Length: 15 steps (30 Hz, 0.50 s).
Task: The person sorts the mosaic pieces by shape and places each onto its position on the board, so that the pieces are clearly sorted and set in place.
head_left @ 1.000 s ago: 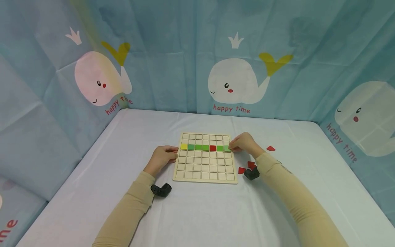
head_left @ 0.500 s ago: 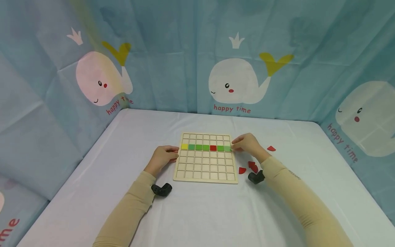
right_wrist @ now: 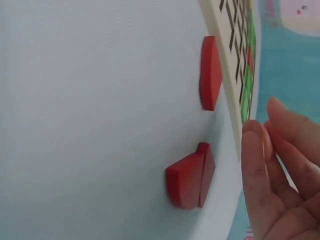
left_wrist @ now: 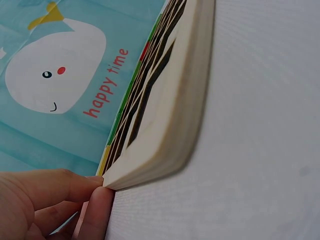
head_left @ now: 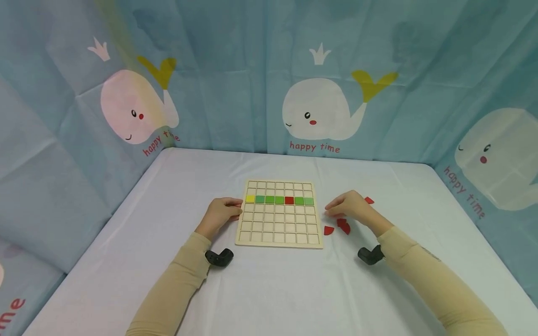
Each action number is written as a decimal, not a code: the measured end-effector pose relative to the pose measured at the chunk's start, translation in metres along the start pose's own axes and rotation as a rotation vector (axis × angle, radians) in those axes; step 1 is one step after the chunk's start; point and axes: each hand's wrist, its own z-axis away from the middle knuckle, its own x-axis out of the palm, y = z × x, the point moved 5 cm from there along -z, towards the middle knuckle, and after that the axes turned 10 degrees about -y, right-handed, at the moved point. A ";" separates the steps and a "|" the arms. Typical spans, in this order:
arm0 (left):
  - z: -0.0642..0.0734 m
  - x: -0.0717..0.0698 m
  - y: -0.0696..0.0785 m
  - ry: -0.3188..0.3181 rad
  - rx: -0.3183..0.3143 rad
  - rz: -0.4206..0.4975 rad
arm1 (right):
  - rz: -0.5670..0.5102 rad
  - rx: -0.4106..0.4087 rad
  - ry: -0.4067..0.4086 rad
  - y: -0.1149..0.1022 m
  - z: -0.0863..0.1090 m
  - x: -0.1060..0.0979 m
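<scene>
A grid board (head_left: 279,227) is pinched by the left hand (head_left: 219,215); nothing is held by the right hand (head_left: 352,206), fingers parted, near red pieces (head_left: 329,230).

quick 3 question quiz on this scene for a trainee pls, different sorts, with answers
1. True or false: the left hand touches the edge of the board.

2. In the head view, the red tile sits:
a) at its row's left end
b) between two green tiles
c) at its row's right end

3. Fill in: in the head view, the far-left tile is ____.

Key: 1 true; 2 b; 3 yellow.
</scene>
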 end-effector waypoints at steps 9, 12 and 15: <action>0.001 0.000 0.002 -0.007 0.018 0.012 | 0.038 -0.025 -0.076 0.007 0.009 0.008; 0.001 0.000 0.002 -0.007 0.025 0.009 | 0.062 -0.036 -0.069 0.007 0.011 0.010; 0.002 0.000 0.002 -0.011 0.022 0.010 | 0.097 -0.042 -0.068 0.008 0.012 0.011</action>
